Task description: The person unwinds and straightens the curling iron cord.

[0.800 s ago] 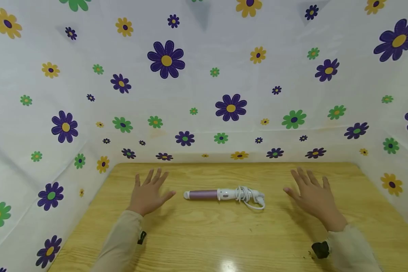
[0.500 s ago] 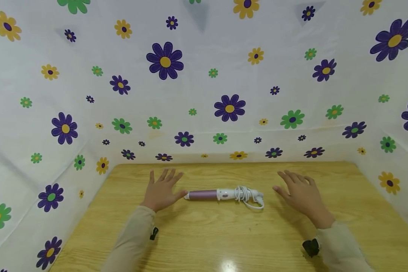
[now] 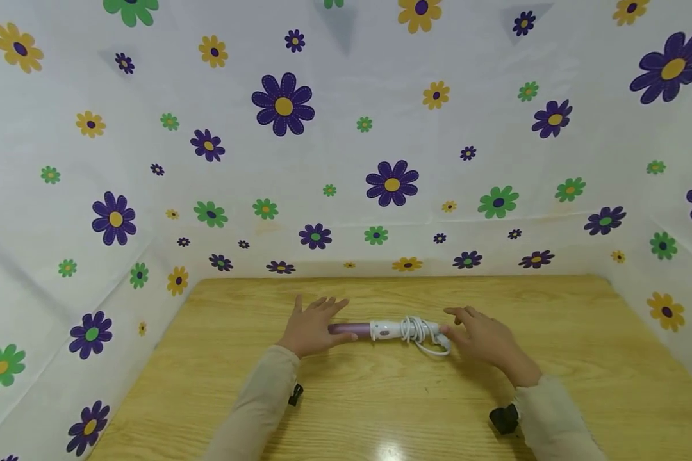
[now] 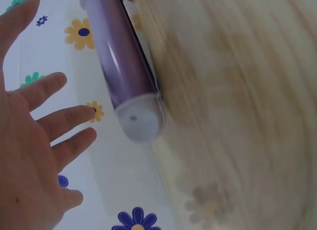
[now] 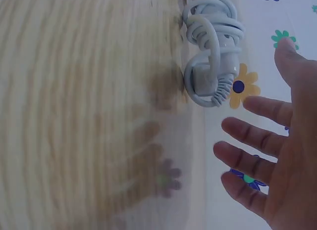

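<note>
A curling iron [image 3: 350, 330] with a purple barrel and white handle lies across the middle of the wooden table. Its white cord [image 3: 416, 330] is coiled round the handle, with the plug at the right end. Over the barrel's left end is my left hand [image 3: 310, 331], fingers spread, hiding the tip in the head view. The left wrist view shows the white tip [image 4: 141, 120] apart from that hand's fingers. By the cord end hovers my right hand [image 3: 486, 339], its fingers loosely extended. In the right wrist view a gap separates it from the plug [image 5: 204, 79].
The wooden table [image 3: 357, 410] ends at a white flowered cloth [image 3: 334, 147] that rises behind it and along both sides. Dark straps or clips hang at both wrists. A light reflection shows near the table's front.
Both hands have moved inward from the sides toward the curling iron, the left to its barrel, the right to its cord end. The curling iron has stayed in place.
</note>
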Available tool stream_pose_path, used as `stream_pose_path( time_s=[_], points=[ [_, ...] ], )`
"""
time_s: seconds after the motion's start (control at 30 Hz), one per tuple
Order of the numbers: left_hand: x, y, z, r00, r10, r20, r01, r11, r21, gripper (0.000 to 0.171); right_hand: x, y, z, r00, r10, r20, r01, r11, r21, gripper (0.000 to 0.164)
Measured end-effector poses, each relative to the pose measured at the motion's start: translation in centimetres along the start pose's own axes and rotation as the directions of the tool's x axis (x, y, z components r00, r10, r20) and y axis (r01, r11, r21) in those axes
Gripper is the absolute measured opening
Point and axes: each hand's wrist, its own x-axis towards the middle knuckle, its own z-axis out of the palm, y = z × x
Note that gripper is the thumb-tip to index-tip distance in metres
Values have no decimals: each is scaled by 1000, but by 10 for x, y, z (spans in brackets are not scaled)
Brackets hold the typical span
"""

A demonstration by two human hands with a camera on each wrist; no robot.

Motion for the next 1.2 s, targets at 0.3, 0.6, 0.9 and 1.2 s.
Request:
stream_pose_path(
  time_s=[0.3, 0.6, 0.9, 1.2],
  points=[
    [15, 11, 18, 994, 9, 107, 12, 981, -193, 85, 5, 7, 10, 986, -68, 155, 14, 945, 328, 60],
    [25, 14, 25, 979, 21, 203, 53, 933, -355, 71, 5, 21, 11, 961, -128, 247, -28, 840, 543, 51],
    [26, 15, 28, 981, 53, 187, 14, 939, -342, 47, 1, 29, 7, 929, -218, 300, -8, 796, 605, 53],
    [18, 12, 26, 987, 95, 128, -44, 935, -352, 42, -5, 28, 6, 938, -218, 270, -33, 719, 695, 50]
  ],
)
